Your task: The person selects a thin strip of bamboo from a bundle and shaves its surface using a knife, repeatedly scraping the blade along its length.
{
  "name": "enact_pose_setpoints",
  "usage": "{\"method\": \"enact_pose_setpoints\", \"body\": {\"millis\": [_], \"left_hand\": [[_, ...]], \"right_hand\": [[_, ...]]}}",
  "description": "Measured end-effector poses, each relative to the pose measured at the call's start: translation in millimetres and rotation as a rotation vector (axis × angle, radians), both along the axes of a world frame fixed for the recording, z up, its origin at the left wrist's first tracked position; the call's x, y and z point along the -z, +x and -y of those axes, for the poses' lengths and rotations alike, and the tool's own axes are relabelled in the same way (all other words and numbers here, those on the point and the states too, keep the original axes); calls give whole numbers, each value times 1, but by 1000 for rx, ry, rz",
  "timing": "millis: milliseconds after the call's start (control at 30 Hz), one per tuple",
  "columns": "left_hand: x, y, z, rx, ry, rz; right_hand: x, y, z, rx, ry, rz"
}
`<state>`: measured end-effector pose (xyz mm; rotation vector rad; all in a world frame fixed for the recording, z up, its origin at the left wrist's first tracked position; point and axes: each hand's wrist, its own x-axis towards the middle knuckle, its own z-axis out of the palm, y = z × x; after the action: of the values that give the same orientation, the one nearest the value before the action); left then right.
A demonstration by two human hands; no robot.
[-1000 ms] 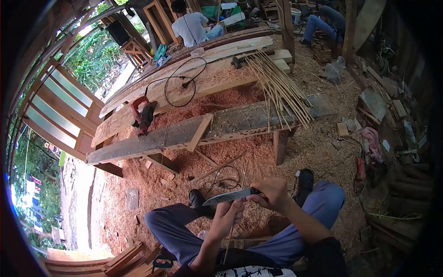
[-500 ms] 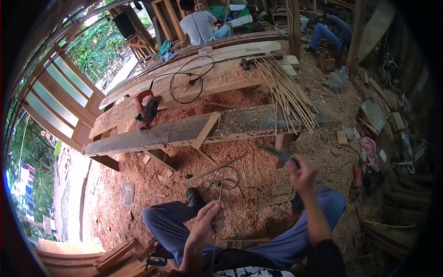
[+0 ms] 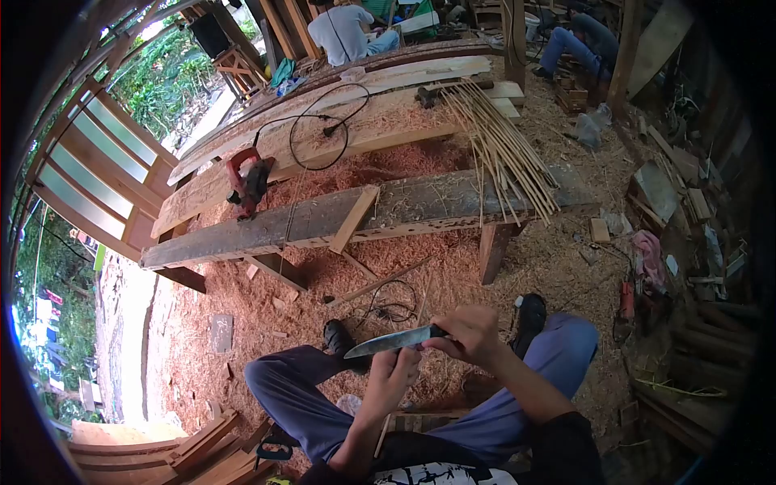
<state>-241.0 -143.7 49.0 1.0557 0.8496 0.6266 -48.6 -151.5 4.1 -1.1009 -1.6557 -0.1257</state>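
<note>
My right hand [image 3: 470, 333] is closed round the dark handle of a knife [image 3: 386, 342]. Its wide blade points left and lies across the front of my left hand [image 3: 393, 373]. That left hand is closed on a thin bamboo stick [image 3: 382, 436], which slants up past the knife and also shows below the fist. Whether the edge touches the stick is hidden by fingers and blade. Beyond my hands, a bundle of similar bamboo sticks [image 3: 509, 153] rests on the right end of a dark wooden beam [image 3: 323, 214].
A red power tool [image 3: 249, 182] with a looped black cord [image 3: 346, 137] sits on the planks. Wood shavings [image 3: 279, 331] cover the ground. Two other people sit at the back, one in a white shirt [image 3: 343, 36]. A framed panel [image 3: 105, 166] leans at the left.
My right hand has swung the knife down and left from a raised spot to my left hand. The stick now leans further right, and my left hand has shifted slightly right.
</note>
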Motion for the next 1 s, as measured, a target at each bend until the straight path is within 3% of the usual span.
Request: {"method": "enact_pose_setpoints", "body": {"millis": [67, 133, 200, 300, 467, 567, 633, 1000], "left_hand": [[-18, -5, 1, -17, -62, 11], [-22, -20, 4, 30, -64, 34], [-23, -35, 11, 14, -77, 24], [-13, -35, -1, -92, -53, 20], [-5, -17, -14, -48, -117, 93], [7, -11, -11, 8, -117, 106], [9, -7, -8, 13, -131, 107], [-19, -8, -8, 45, -193, 55]], "right_hand": [[-4, 17, -7, 38, -65, -17], [6, 55, -22, 422, -193, -197], [-5, 97, -23, 558, -85, -172], [-2, 68, -14, 471, -82, -297], [8, 5, 1, 61, -130, -96], [11, -9, 5, 51, -89, 42], [8, -10, 6, 43, -52, -29], [9, 20, 9, 180, 33, 148]]}}
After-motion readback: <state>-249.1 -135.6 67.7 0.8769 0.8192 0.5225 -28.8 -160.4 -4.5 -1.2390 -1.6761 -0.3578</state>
